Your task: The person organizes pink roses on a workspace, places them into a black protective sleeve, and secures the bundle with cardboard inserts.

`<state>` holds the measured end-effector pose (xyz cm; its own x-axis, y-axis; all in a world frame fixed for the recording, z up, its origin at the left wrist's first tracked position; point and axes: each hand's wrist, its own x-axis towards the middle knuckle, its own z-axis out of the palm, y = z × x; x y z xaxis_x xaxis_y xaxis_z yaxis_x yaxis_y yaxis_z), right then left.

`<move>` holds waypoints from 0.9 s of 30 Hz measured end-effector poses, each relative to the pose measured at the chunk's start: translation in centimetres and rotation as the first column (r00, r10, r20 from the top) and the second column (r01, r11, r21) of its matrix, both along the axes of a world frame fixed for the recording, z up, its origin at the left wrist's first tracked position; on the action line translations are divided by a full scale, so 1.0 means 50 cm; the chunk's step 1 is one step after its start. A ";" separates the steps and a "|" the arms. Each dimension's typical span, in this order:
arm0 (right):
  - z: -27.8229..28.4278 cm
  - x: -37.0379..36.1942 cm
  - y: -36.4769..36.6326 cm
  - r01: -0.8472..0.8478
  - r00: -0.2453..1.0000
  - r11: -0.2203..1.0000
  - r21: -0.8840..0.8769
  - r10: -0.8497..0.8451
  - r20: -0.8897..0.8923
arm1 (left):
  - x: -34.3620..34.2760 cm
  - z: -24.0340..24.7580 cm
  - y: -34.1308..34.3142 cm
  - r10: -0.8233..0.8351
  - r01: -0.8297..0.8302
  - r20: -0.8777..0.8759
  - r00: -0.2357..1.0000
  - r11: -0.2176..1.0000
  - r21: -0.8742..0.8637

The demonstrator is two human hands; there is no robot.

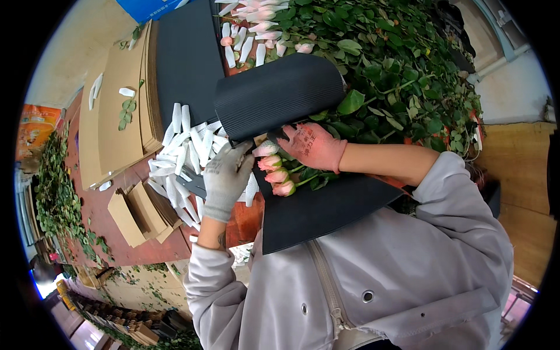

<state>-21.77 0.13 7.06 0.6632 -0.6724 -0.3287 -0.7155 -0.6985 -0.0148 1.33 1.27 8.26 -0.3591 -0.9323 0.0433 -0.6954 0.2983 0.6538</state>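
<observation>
My left hand (226, 178), in a pale grey glove, is at the left edge of a black corrugated sheet (326, 210). Its thumb and forefinger are apart beside a rose in white foam netting (266, 149). Across from it, my right hand (314, 147), gloved in faded red, lies over the stems with its fingers apart, their dark tips close to the netted rose. Below that rose, several pink roses (276, 174) lie in a column on the sheet, stems to the right. The sheet's far part (280, 96) curls up beyond my hands. The fingertips' contact is partly hidden.
White foam net sleeves (186, 146) are heaped left of my hands. Brown cardboard sheets (122, 105) and smaller folded pieces (140, 213) lie farther left on the red table (93, 216). Green rose foliage (385, 76) fills the far right; netted pink roses (259, 26) lie at the back.
</observation>
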 end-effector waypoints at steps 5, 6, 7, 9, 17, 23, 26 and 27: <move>-0.040 -0.030 0.014 -0.122 0.961 0.872 -0.475 0.224 0.164 | -0.032 -0.052 -0.010 -0.007 0.006 -0.023 1.000 0.999 -0.034; -0.032 -0.028 0.015 -0.118 0.960 0.867 -0.485 0.225 0.169 | -0.030 -0.059 -0.011 -0.001 0.001 -0.042 0.999 1.000 -0.001; -0.023 -0.024 0.010 -0.110 0.975 0.922 -0.372 0.173 0.138 | -0.028 -0.064 -0.011 0.007 -0.005 -0.061 0.998 0.999 0.032; 0.000 -0.012 -0.005 -0.066 0.996 0.988 -0.137 0.075 0.058 | -0.026 -0.068 -0.013 0.016 -0.018 -0.040 0.999 0.999 -0.038; -0.036 -0.033 -0.007 -0.130 0.978 0.959 -0.252 0.165 0.123 | -0.015 -0.079 0.017 0.204 -0.223 -0.145 0.968 0.967 -0.125; -0.024 -0.025 -0.003 -0.136 0.980 0.956 -0.259 0.169 0.108 | 0.014 -0.065 0.041 0.260 -0.280 -0.135 0.956 0.947 -0.159; -0.030 -0.030 -0.002 -0.089 0.985 0.973 -0.212 0.118 0.125 | 0.061 -0.062 0.048 0.383 -0.399 -0.117 0.916 0.897 -0.189; -0.031 -0.029 -0.003 -0.065 0.988 0.982 -0.177 0.088 0.128 | 0.107 -0.063 0.048 0.479 -0.501 -0.153 0.864 0.848 -0.175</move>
